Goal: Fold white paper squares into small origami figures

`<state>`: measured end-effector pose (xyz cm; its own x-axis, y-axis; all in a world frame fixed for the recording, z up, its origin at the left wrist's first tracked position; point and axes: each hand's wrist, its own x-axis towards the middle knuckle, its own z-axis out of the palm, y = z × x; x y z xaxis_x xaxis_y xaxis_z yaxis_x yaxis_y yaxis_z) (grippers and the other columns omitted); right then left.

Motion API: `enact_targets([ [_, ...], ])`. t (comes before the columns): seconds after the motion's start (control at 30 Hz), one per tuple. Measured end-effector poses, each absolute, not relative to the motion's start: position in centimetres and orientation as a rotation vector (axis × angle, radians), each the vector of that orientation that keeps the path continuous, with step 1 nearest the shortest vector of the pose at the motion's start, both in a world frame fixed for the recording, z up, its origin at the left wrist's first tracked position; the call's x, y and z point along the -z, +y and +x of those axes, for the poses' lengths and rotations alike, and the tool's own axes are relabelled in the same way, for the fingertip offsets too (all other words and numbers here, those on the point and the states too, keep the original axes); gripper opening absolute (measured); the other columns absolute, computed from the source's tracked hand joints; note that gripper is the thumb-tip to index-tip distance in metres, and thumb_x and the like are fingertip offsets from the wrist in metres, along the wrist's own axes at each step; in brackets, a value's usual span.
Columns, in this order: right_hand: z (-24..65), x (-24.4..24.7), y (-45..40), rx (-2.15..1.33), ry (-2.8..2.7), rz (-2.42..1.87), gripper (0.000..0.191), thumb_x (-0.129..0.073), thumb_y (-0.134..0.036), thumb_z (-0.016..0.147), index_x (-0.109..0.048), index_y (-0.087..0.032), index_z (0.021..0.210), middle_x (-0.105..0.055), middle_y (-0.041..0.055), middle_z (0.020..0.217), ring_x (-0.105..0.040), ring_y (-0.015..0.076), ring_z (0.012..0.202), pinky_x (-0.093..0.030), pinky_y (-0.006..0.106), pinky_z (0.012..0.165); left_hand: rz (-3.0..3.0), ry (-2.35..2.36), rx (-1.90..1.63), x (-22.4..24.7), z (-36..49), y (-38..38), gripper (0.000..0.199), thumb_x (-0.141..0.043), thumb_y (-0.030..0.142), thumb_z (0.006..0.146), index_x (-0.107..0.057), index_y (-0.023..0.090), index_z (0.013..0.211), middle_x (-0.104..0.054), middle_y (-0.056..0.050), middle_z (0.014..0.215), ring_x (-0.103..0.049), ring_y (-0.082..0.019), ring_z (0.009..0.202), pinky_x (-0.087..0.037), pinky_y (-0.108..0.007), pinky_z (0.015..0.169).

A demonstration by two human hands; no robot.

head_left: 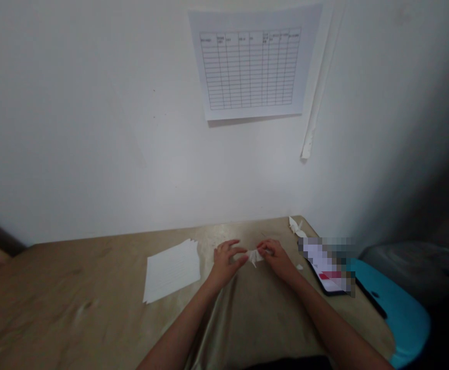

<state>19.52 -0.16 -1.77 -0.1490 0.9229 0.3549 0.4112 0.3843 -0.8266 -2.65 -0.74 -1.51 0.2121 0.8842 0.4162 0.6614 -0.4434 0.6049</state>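
A small piece of folded white paper (254, 256) is between my two hands, just above or on the covered table; its exact shape is too small to make out. My left hand (227, 258) pinches its left end between thumb and index finger, the other fingers held loosely apart. On the opposite end, my right hand (273, 257) grips the paper with thumb and fingertips, its remaining fingers curled. To the left of my hands lies a stack of white lined sheets (173, 270), slightly fanned.
Right of my hands lies a phone (326, 275), partly blurred out. Behind it sits another folded white paper (295, 226), and a tiny scrap (300, 266) lies nearby. A turquoise chair (405, 313) stands by the right edge. A printed table sheet (253, 67) hangs on the wall.
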Motion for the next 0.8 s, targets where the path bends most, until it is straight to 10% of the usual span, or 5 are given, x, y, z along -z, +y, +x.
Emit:
enact_targets([
  [0.8, 19.3, 2.1, -0.6, -0.783, -1.848, -1.163, 0.02, -0.063, -0.038, 0.085, -0.071, -0.022, 0.075, -0.069, 0.0063, 0.104, -0.053, 0.0234, 0.111, -0.038, 0.04, 0.103, 2.107, 1.383, -1.047, 1.4, -2.6, -0.3, 0.011, -0.074, 0.035, 0.077, -0.079, 0.027, 0.072, -0.071, -0.004, 0.123, -0.062, -0.027, 0.116, -0.043, -0.049, 0.106],
])
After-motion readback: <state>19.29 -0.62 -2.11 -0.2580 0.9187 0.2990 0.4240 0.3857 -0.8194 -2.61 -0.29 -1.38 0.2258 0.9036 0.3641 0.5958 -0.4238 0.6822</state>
